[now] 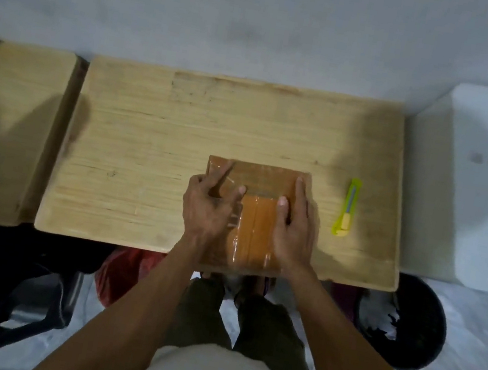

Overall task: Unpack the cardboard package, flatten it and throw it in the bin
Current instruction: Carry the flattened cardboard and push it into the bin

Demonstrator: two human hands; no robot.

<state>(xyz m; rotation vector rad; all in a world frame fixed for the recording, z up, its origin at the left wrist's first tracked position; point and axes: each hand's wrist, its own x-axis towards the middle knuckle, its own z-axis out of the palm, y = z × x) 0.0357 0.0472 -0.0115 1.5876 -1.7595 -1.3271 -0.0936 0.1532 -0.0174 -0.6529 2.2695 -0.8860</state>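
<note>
Yellow cutter (347,207) beside taped package (258,219)

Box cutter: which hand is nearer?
Right. The right hand rests on the package's right side, just left of the box cutter; the left hand sits on its left side, farther off.

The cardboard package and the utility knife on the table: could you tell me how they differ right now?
The cardboard package is brown, broad and taped; the utility knife is yellow-green, slim and small. The left hand and right hand rest on the package; the knife lies untouched at its right. Both sit on the wooden table.
</note>
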